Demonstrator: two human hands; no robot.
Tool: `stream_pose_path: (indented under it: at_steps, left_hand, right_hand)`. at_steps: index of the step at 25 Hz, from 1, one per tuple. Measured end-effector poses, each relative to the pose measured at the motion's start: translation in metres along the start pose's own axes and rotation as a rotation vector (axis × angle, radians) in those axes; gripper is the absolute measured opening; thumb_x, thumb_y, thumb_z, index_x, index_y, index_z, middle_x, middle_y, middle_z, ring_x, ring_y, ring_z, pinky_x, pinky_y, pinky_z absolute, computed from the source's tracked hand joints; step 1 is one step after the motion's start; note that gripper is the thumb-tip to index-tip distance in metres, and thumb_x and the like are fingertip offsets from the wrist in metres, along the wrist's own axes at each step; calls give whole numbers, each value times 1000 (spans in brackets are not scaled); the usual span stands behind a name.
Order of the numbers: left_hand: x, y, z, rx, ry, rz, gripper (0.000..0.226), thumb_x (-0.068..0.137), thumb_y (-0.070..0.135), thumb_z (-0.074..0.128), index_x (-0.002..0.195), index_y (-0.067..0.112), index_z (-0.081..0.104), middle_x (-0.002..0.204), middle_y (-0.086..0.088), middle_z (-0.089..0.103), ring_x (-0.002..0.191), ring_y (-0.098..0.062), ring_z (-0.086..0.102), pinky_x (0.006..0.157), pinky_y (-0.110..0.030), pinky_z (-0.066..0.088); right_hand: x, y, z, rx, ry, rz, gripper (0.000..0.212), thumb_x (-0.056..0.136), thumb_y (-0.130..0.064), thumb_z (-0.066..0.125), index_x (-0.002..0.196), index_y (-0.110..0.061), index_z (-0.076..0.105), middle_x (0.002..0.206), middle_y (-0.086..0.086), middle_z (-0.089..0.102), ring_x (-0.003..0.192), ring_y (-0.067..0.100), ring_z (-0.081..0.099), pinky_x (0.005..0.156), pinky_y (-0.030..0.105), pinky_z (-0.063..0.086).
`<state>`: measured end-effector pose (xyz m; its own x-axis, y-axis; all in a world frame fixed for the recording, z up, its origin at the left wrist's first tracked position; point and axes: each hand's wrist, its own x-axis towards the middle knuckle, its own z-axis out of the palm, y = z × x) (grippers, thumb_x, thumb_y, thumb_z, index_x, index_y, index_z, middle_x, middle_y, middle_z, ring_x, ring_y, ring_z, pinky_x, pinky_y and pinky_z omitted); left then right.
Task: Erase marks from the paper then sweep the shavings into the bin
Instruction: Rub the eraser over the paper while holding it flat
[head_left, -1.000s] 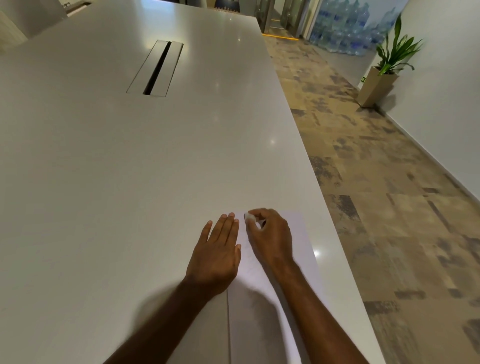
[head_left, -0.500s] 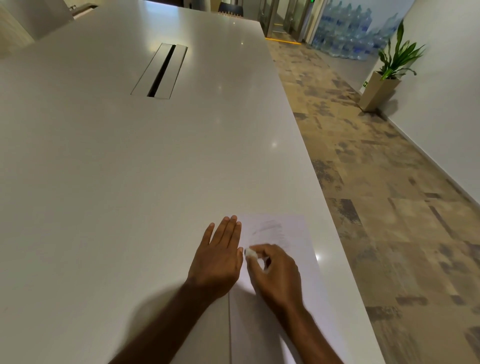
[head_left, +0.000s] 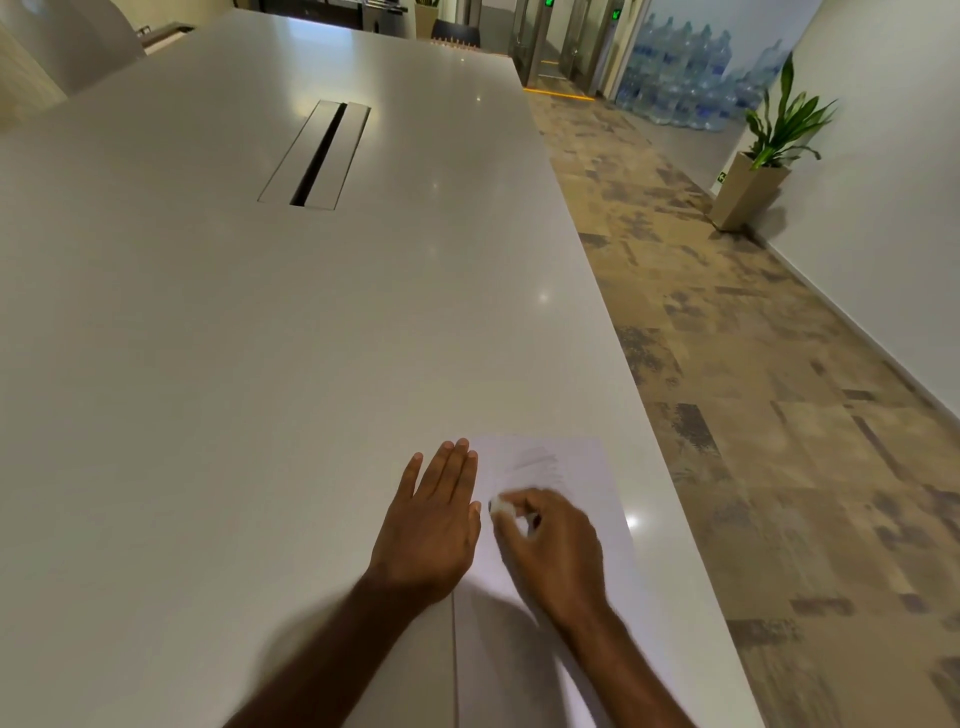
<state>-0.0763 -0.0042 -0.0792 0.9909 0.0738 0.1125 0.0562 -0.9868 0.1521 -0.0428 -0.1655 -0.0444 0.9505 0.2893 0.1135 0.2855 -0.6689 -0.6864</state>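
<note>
A white sheet of paper (head_left: 582, 467) lies near the right edge of the long white table (head_left: 260, 364). Faint grey pencil marks (head_left: 535, 462) show on its far part. My left hand (head_left: 434, 525) rests flat, fingers together, on the sheet's left edge, partly on the table. My right hand (head_left: 553, 551) is on the paper, blurred by motion, pinching a small white eraser (head_left: 501, 505) against the sheet just below the marks. No bin is in view.
A cable slot with a dark gap (head_left: 319, 153) sits in the table's middle, far ahead. The table's right edge drops to patterned flooring (head_left: 753, 389). A potted plant (head_left: 763, 156) stands by the right wall, with water bottles (head_left: 685, 83) beyond.
My right hand with the eraser slid back toward me from the sheet's far edge, uncovering the pencil marks, then stayed near the same spot rubbing. The left hand has held still.
</note>
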Motion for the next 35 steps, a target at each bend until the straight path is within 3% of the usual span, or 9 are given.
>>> stream_pose_path:
  at_steps: [4,9,12,15,20,25,29,31,35]
  left_hand:
    - [0,-1,-2,9,0,-15,65,105,40,8,152,7,41,159,-12,37,148,-27,34,116,-54,35]
    - [0,0,-1,36,3,-13,63,105,40,13,153,7,40,161,-11,35,150,-26,31,119,-52,31]
    - [0,0,-2,42,-1,-8,61,103,38,20,150,7,45,158,-12,40,147,-27,37,120,-51,28]
    - [0,0,-3,38,-12,-23,65,105,40,11,148,7,47,156,-12,43,145,-28,40,117,-53,34]
    - [-1,-1,-2,30,0,-11,64,105,40,12,151,6,42,159,-12,38,148,-27,34,116,-53,35]
    - [0,1,-4,27,-14,-25,65,105,41,13,149,7,45,157,-12,41,147,-27,37,117,-53,35]
    - [-1,0,-3,27,-5,-13,72,105,41,-2,153,7,39,161,-11,35,150,-27,31,117,-54,34]
    - [-1,-1,-3,25,-6,-16,68,106,40,3,153,8,39,161,-11,35,150,-27,30,117,-53,34]
    - [-2,0,-7,39,-27,-34,63,103,40,18,150,7,44,158,-11,41,147,-26,36,116,-52,35]
  right_hand:
    - [69,-11,2,24,111,91,20,101,-43,64,98,-28,78,92,-15,75,83,4,69,82,34,62]
    - [-10,-4,-2,-19,3,4,18,100,-51,64,100,-36,75,97,-24,71,88,-3,66,79,19,55]
    - [43,-10,3,-37,65,50,20,100,-47,64,99,-31,77,94,-21,73,86,-1,67,81,25,57]
    - [69,-17,6,2,101,72,20,101,-43,64,99,-28,78,93,-17,74,85,2,68,82,30,59]
    - [-11,-8,0,-21,-16,24,15,100,-51,64,100,-39,73,94,-29,66,87,-7,64,78,12,51]
    - [68,-10,-2,1,128,116,19,101,-43,63,98,-29,76,92,-17,74,86,4,70,79,26,58]
    - [2,-9,2,-9,11,33,16,101,-47,64,98,-34,73,94,-24,70,86,-2,66,79,20,56]
    - [0,-6,1,-18,-11,-2,17,100,-49,63,97,-36,73,93,-26,69,86,-2,66,79,19,56]
    - [68,-5,-7,7,118,106,17,101,-42,65,97,-30,75,88,-17,72,81,2,68,77,25,60]
